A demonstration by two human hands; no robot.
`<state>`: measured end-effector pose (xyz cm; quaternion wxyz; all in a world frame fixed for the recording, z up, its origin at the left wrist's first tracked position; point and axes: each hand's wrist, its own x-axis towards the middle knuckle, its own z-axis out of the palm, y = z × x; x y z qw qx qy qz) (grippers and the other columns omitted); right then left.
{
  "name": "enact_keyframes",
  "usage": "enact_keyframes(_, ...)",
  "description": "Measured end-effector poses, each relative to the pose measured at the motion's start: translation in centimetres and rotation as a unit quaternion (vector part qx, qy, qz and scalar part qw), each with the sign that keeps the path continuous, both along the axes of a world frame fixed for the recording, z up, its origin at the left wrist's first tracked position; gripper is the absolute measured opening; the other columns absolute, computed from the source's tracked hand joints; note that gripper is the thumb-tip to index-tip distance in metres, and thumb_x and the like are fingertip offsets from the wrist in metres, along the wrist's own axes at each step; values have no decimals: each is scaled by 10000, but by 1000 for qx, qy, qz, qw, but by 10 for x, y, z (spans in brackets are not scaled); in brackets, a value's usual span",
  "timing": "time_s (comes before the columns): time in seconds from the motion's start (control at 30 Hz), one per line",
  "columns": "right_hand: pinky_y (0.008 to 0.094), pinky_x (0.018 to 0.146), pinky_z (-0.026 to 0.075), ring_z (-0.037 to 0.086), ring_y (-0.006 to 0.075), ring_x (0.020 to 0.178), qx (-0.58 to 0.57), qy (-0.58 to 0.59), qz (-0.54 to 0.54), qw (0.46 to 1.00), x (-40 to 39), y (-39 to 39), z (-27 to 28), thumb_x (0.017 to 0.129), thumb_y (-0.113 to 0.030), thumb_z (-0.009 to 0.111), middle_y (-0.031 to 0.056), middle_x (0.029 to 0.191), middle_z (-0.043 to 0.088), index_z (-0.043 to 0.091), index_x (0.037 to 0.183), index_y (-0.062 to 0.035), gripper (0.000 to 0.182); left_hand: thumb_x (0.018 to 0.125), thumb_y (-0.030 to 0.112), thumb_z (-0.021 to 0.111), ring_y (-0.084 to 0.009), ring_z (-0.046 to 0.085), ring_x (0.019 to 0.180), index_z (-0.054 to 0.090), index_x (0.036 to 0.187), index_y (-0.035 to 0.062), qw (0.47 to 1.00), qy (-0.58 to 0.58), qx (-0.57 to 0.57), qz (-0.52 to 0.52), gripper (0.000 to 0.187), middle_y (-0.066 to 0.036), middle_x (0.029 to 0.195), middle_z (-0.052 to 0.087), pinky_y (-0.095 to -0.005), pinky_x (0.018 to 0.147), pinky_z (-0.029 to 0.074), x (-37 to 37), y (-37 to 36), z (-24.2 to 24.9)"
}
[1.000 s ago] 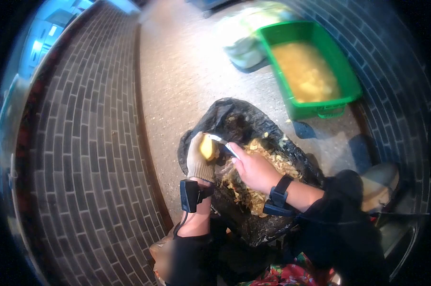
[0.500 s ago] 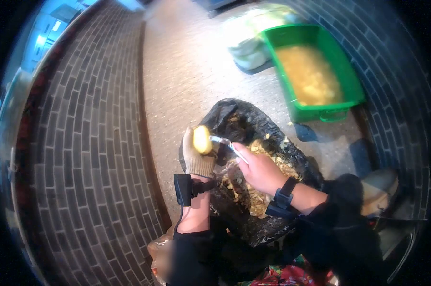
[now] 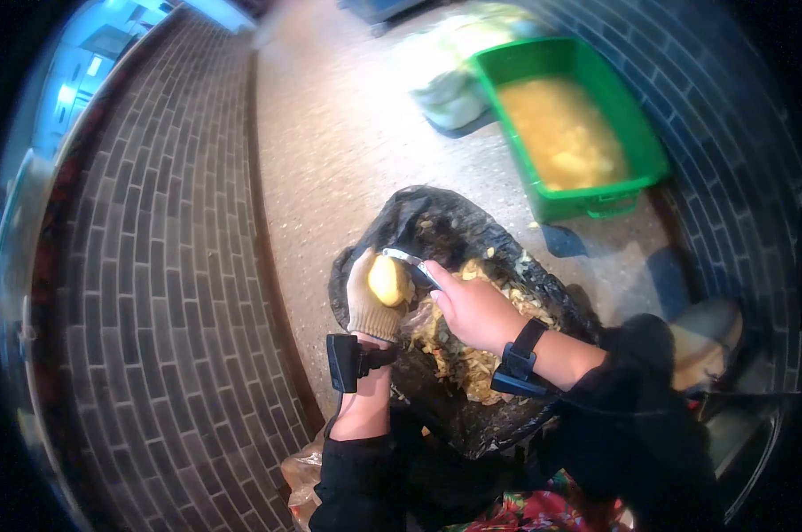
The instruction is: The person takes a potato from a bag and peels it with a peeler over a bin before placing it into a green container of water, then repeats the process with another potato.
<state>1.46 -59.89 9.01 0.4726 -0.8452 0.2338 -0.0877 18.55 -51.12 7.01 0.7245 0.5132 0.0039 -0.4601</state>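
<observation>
My left hand [image 3: 371, 304], in a knitted work glove, grips a peeled yellow potato [image 3: 387, 282]. A peeler [image 3: 407, 258] with a metal head is in my bare right hand [image 3: 473, 308], its head right at the potato's upper edge. Beneath both hands lies a black plastic bag [image 3: 399, 215], spread wide with its rim rolled out. Peelings [image 3: 485, 377] in pale yellow and brown are heaped inside it. Dark devices are strapped on both wrists.
A green tub [image 3: 646, 151] with peeled potatoes [image 3: 565, 146] in cloudy liquid stands on the floor at upper right. Beside it is a whitish plastic sack [image 3: 449, 93]. A brick-tiled wall [image 3: 166, 266] runs along the left, and a shoe [image 3: 707, 341] shows at right.
My left hand has turned the potato and lowered it slightly. The peeler has shifted from the potato's right side to its upper edge. The whole view has moved a little.
</observation>
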Motion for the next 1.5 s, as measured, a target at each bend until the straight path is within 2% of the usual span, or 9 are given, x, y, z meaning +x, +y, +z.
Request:
enact_keyframes(0.27,495,600,468,597,406,613,12,38,17,999,1,18,7,965,-194,476,243,669,594,359,1410,-8,496,924,406,514,-235,632,684,608,924,82,996,46,-2,77,337,-70,775,645,-347,611,524,4,2,-15)
enact_keyframes(0.47,493,592,470,594,403,600,2,27,35,999,1,37,1,967,-184,463,239,657,590,332,1418,8,508,942,372,485,-260,627,787,605,1030,60,975,-37,-48,214,346,-113,903,646,-378,678,530,1,4,-18)
enact_keyframes(0.67,497,590,468,588,413,597,46,9,40,998,-8,49,2,968,-185,459,239,656,589,323,1420,17,514,936,452,460,-240,636,744,611,1073,38,976,17,3,219,461,-104,888,652,-334,632,533,-4,1,-6)
enact_keyframes(0.77,491,604,472,596,410,618,63,22,53,996,-10,54,0,960,-187,466,235,675,601,333,1411,12,510,853,541,555,-257,640,722,618,923,96,968,36,-43,243,455,-82,853,656,-390,610,538,20,2,-23)
enact_keyframes(1.0,480,621,483,616,402,654,66,15,18,998,-10,9,15,945,-224,500,236,714,613,435,1380,-131,450,897,536,533,-267,646,683,586,970,80,985,15,-39,167,464,-105,795,652,-389,605,549,19,1,-1)
enact_keyframes(1.1,475,616,482,617,399,654,46,12,-2,999,-12,-8,15,944,-221,499,237,710,609,426,1386,-124,458,916,504,533,-267,650,699,584,989,77,990,28,-5,140,437,-108,828,656,-396,623,563,16,2,-1)
enact_keyframes(1.17,477,614,477,614,400,651,52,0,-12,999,-12,-14,13,943,-219,503,238,704,606,431,1378,-113,455,932,495,520,-268,658,722,588,1002,73,997,21,61,43,433,-106,836,658,-403,640,573,6,-2,15)
enact_keyframes(1.3,482,618,473,606,406,648,52,-12,-19,998,-10,-22,13,942,-217,502,244,707,604,446,1364,-99,442,981,501,414,-216,666,709,610,1036,37,995,-28,63,-74,506,-100,901,676,-327,619,584,0,2,16)
enact_keyframes(1.5,486,624,475,605,412,652,31,20,14,999,-4,-16,13,945,-204,491,250,708,603,443,1366,-97,437,968,458,481,-162,631,641,623,987,72,993,-55,84,-56,411,-44,812,661,-268,535,509,3,4,8)
